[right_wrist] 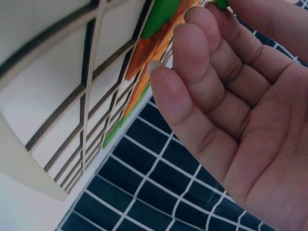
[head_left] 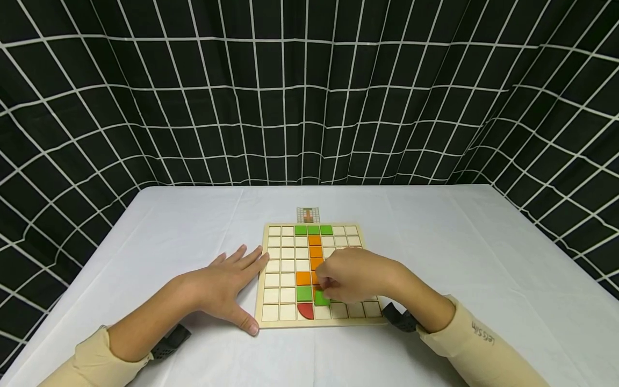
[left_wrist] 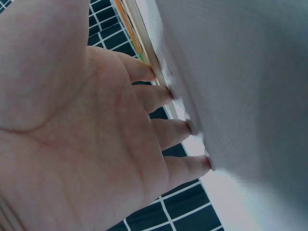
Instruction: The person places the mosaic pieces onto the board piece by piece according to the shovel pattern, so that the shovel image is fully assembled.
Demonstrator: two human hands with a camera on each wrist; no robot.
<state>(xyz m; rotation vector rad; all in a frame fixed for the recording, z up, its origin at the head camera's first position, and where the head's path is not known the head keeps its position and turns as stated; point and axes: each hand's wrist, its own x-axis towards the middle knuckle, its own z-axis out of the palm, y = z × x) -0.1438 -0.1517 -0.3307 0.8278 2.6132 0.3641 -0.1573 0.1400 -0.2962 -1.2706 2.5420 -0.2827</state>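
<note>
A wooden grid board (head_left: 321, 324) lies on the table. My right hand (head_left: 358, 274) is over its lower middle and pinches a green square tile (head_left: 321, 299) between thumb and index finger; a sliver of the green tile (right_wrist: 221, 3) shows at the fingertips in the right wrist view. An orange tile partly shows beneath it. To its left lie a green tile (head_left: 304, 294), an orange tile (head_left: 303, 278) and a red quarter-circle piece (head_left: 306, 311). My left hand (head_left: 222, 285) rests spread along the board's left edge, fingertips on the cloth and at the rim.
Orange tiles (head_left: 315, 251) run up a middle column to a row of green tiles (head_left: 314, 230) at the top. Behind the board lies a small pattern card (head_left: 308, 215). A white cloth (head_left: 435, 226) covers the table, with a black gridded curtain (head_left: 309, 107) around it.
</note>
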